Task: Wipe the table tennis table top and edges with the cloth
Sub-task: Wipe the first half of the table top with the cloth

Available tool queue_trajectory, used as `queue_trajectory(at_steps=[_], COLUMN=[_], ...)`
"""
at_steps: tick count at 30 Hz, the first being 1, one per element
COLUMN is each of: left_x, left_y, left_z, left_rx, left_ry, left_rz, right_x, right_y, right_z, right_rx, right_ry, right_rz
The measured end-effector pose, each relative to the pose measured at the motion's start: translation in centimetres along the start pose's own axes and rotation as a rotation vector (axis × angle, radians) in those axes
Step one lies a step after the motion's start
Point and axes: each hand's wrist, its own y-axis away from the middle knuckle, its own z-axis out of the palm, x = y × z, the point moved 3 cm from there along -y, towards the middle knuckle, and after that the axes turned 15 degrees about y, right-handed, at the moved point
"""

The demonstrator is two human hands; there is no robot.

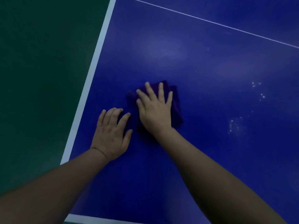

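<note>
While we are looking down from the head camera, the only view we have, the blue table is filling most of the picture, and the green floor is showing beyond its left side. A white edge stripe is running along the table's left side from the far end toward us, and another white stripe is crossing the near edge at the bottom. A thin white line is slanting across the far right part of the top.

The cloth, a dark purple folded one, is lying flat on the table top near the left stripe but apart from it, in the near-left part of the surface. Our right hand is pressing down on it with the palm flat and the fingers straight and spread, pointing away from us; nothing is being pinched or curled around, and the cloth is showing past the fingertips and along the hand's right side.

Our left hand is resting on the table just to the left of the cloth, fingers relaxed and slightly bent, holding nothing. We cannot tell whether its fingertips are touching the cloth's dark left edge.

Small pale specks are dotting the surface to the right of the cloth, well apart from it, with more specks farther away on that side.
</note>
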Motion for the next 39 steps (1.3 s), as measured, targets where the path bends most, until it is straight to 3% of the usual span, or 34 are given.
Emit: queue_trajectory(at_steps=[2, 5, 8, 12, 13, 15, 18, 23, 27, 29, 32, 35, 39], left_x=[0.0, 0.1, 0.2, 0.6, 0.8, 1.2, 2.3, 4.1, 5.1, 5.2, 5.6, 5.9, 6.5], left_y=[0.0, -0.6, -1.4, -3.1, -3.7, -4.9, -7.2, -11.3, -14.4, -15.7, -17.6, -19.2, -21.7], left_z=[0.1, 0.1, 0.2, 0.4, 0.5, 0.8, 1.3, 1.9, 2.3, 2.3, 2.6, 2.9, 3.0], left_rx=[0.011, 0.005, -0.033, -0.069, -0.07, -0.075, -0.064, -0.077, -0.05, -0.033, -0.048, -0.044, -0.015], left_ry=[0.008, 0.019, 0.003, -0.028, -0.032, -0.036, -0.019, -0.022, -0.043, -0.056, -0.08, -0.081, -0.074], left_rz=[-0.01, -0.012, -0.014, 0.004, 0.01, 0.016, 0.032, 0.047, 0.044, 0.035, 0.026, -0.013, -0.051], right_x=[0.5, 5.4, 11.3, 12.9, 12.0, 9.4, 8.0, 14.5, 17.9, 18.5, 16.8, 15.9, 19.5], right_y=[4.0, 9.6, 9.9, 0.9, -1.0, -1.9, 3.7, 7.4, -0.1, -5.1, -8.3, -3.9, 1.1], right_z=[0.4, 0.5, -0.2, -0.7, -0.6, -0.3, -0.2, -0.6, -1.3, -1.7, -1.5, -1.6, -1.6], right_rx=[-0.018, -0.05, -0.097, -0.076, -0.074, -0.055, -0.035, -0.086, 0.027, 0.074, 0.043, 0.041, 0.007], right_ry=[0.084, 0.112, 0.09, -0.003, 0.006, 0.067, 0.135, 0.066, -0.101, -0.169, -0.059, 0.06, 0.016], right_rz=[-0.097, -0.044, 0.213, 0.554, 0.54, 0.341, 0.045, 0.214, 0.518, 0.585, 0.375, 0.109, 0.129])
